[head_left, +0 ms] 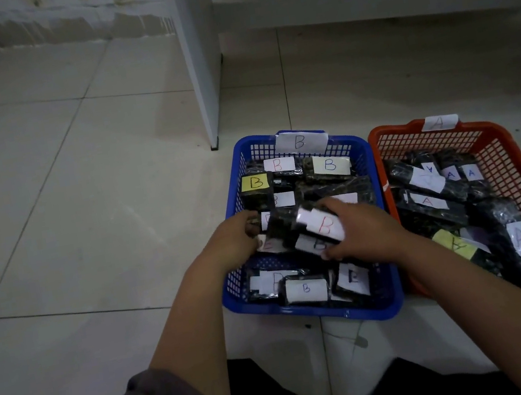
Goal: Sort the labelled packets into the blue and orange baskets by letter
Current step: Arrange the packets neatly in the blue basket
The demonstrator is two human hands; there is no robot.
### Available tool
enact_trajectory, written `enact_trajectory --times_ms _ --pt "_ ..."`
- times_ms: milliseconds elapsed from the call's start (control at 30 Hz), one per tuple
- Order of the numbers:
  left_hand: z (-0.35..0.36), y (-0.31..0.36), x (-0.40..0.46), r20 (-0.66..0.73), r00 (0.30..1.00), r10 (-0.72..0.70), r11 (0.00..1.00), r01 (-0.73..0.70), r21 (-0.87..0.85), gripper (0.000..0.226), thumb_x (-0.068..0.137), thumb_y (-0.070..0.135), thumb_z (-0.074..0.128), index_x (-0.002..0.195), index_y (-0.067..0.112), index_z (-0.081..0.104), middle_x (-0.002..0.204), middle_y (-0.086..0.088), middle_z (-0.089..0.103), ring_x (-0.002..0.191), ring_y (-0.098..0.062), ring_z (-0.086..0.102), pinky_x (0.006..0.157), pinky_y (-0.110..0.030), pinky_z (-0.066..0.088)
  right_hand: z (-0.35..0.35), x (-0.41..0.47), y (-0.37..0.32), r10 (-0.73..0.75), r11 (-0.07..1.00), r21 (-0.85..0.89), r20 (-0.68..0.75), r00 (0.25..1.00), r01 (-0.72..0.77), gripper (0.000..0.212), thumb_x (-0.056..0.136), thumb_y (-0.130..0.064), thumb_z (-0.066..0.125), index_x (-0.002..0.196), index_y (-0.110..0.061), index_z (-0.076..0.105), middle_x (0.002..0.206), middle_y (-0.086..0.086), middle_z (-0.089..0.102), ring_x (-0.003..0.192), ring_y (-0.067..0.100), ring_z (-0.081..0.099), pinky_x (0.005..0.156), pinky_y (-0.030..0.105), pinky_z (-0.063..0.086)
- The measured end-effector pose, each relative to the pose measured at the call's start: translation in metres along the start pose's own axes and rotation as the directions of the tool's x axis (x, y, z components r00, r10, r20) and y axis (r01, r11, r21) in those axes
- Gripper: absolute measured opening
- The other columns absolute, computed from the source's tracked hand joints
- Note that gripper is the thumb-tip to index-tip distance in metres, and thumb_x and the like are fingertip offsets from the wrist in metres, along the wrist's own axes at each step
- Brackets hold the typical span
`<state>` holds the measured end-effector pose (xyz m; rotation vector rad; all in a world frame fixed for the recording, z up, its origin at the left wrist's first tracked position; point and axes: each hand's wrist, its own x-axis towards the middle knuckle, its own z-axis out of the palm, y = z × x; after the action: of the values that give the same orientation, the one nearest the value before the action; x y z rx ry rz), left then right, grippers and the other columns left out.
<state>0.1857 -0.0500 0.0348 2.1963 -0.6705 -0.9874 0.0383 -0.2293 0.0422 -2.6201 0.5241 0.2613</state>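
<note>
A blue basket [322, 317] tagged B stands on the floor, filled with several dark packets bearing B labels. To its right, an orange basket [519, 151] tagged A holds several dark packets labelled A. Both my hands are inside the blue basket. My right hand [358, 228] grips a dark packet with a white label and a red B [323, 224]. My left hand [235, 240] holds the left end of dark packets near the basket's left wall, its fingers curled.
The baskets sit on pale floor tiles in front of my knees. A white furniture leg [209, 102] stands just behind the blue basket, and a low white shelf [374, 3] runs along the wall. Open floor stretches to the left.
</note>
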Motion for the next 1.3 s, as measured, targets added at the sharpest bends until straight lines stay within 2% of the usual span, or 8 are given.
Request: enact_trajectory --times_ms 67,167,367,600,767,967,1133,1300 --pt "0.002 0.0 0.001 0.0 1.0 0.006 0.99 -0.006 0.143 0.044 0.086 0.002 0.059 0.128 0.012 0.05 0.118 -0.005 0.058 0.101 -0.017 0.054 0.081 -0.024 0.043 -0.012 0.001 0.002 0.045 0.997 0.057 -0.039 0.998 -0.043 0.087 0.065 -0.044 0.08 0.137 -0.034 0.032 0.11 -0.007 0.058 0.087 0.012 0.052 0.068 0.027 0.042" --pt "0.014 0.004 -0.004 0.17 0.984 -0.044 0.94 -0.017 0.341 0.047 0.086 0.02 0.066 0.13 0.012 0.051 0.132 -0.006 0.053 0.116 -0.02 0.052 0.091 -0.025 0.042 -0.024 0.001 0.004 0.07 0.994 0.084 -0.067 0.995 -0.064 0.088 0.065 -0.042 0.081 0.137 -0.033 0.032 0.119 -0.002 0.059 0.095 0.018 0.056 0.076 0.031 0.048" --pt "0.042 0.012 -0.012 0.429 0.895 -0.119 0.883 -0.102 0.458 0.075 0.074 0.05 0.073 0.137 0.021 0.046 0.144 -0.001 0.042 0.13 -0.022 0.04 0.107 -0.033 0.036 -0.017 -0.006 0.007 0.099 0.995 0.016 -0.007 0.995 -0.099 0.086 0.067 -0.042 0.078 0.137 -0.032 0.029 0.113 0.0 0.06 0.086 0.015 0.053 0.073 0.031 0.049" --pt "0.04 0.008 -0.01 0.311 0.95 -0.033 0.921 -0.092 0.38 0.035 0.082 0.016 0.071 0.115 0.011 0.062 0.124 -0.006 0.057 0.111 -0.021 0.054 0.087 -0.025 0.042 -0.018 -0.014 0.012 0.132 0.981 0.15 -0.028 0.991 -0.126 0.08 0.07 -0.032 0.077 0.135 -0.034 0.03 0.105 -0.003 0.056 0.087 0.017 0.056 0.073 0.032 0.049" --pt "0.027 0.009 -0.009 0.23 0.973 0.015 0.942 -0.091 0.323 0.024 0.081 0.01 0.071 0.105 0.006 0.067 0.112 -0.007 0.063 0.089 -0.013 0.055 0.07 -0.019 0.042 -0.015 -0.019 0.01 0.141 0.982 0.129 -0.035 0.989 -0.135 0.079 0.07 -0.033 0.077 0.133 -0.033 0.03 0.099 -0.005 0.055 0.083 0.017 0.057 0.071 0.032 0.049" --pt "-0.001 0.009 -0.002 -0.181 0.976 0.124 0.961 -0.073 0.265 0.022 0.084 0.011 0.067 0.106 0.013 0.069 0.108 -0.006 0.064 0.091 -0.016 0.055 0.078 -0.024 0.041 -0.011 -0.022 0.01 0.177 0.958 0.24 -0.066 0.982 -0.156 0.074 0.07 -0.028 0.077 0.131 -0.027 0.034 0.1 -0.001 0.056 0.082 0.018 0.057 0.067 0.031 0.047" --pt "0.023 0.001 0.009 -0.196 0.964 0.18 0.826 -0.04 0.562 0.026 0.09 0.011 0.055 0.113 0.018 0.066 0.11 -0.008 0.065 0.097 -0.024 0.06 0.074 -0.027 0.04 -0.008 -0.022 0.01 0.192 0.951 0.258 -0.072 0.979 -0.168 0.071 0.07 -0.028 0.077 0.128 -0.025 0.036 0.1 0.001 0.057 0.082 0.02 0.057 0.071 0.036 0.051" --pt "0.033 -0.008 0.013 -0.127 0.962 0.241 0.636 -0.058 0.769 0.028 0.091 0.018 0.055 0.116 0.026 0.066 0.113 0.0 0.063 0.112 -0.021 0.046 0.094 -0.03 0.026 -0.007 -0.023 0.011 0.191 0.942 0.294 -0.067 0.979 -0.164 0.066 0.07 -0.027 0.077 0.123 -0.027 0.038 0.095 -0.002 0.058 0.078 0.016 0.057 0.068 0.035 0.051"
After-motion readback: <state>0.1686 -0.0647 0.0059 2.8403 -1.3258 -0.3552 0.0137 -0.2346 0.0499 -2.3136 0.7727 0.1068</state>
